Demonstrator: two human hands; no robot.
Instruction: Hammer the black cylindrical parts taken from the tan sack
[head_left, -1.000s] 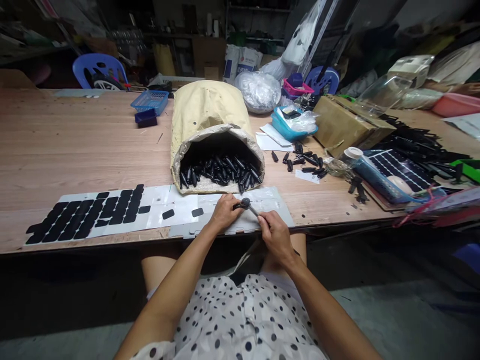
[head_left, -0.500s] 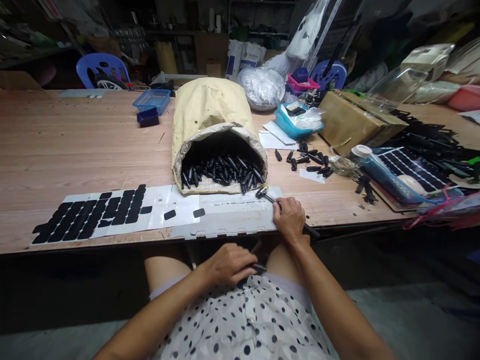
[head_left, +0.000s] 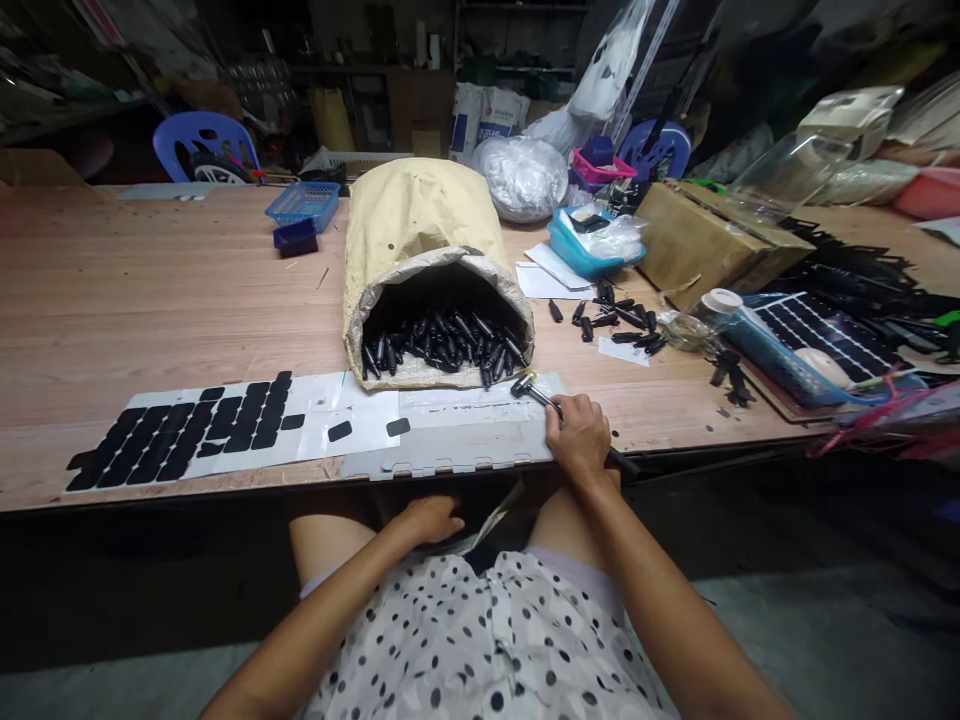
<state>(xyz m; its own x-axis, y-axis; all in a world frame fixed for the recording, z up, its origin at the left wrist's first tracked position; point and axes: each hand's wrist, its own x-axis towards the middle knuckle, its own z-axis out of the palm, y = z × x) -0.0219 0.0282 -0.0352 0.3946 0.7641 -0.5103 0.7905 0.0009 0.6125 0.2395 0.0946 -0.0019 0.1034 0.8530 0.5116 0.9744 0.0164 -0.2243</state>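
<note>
A long wooden table [head_left: 150, 290] is seen in a dim, cluttered storeroom, with a blue chair [head_left: 202, 140] and shelves behind it. A tan sack [head_left: 420, 220] is laid on its side at the middle, its mouth turned toward the person and filled with black parts [head_left: 442, 350]. A white sheet [head_left: 352, 405] bearing rows of black pads [head_left: 187, 430] is spread along the near edge, 2 single pads lying apart from the rows. A grey strip [head_left: 450, 450] lies just beside it. A box [head_left: 705, 245] and more black parts [head_left: 619, 320] are placed to the right.

The right hand [head_left: 581, 440] is rested on the table edge, fingers clenched round the handle of a small hammer [head_left: 536, 394], whose head is set on the sheet just before the sack. The left hand [head_left: 427, 520] is lowered below the table edge over the lap; whether anything is grasped there cannot be told.
</note>
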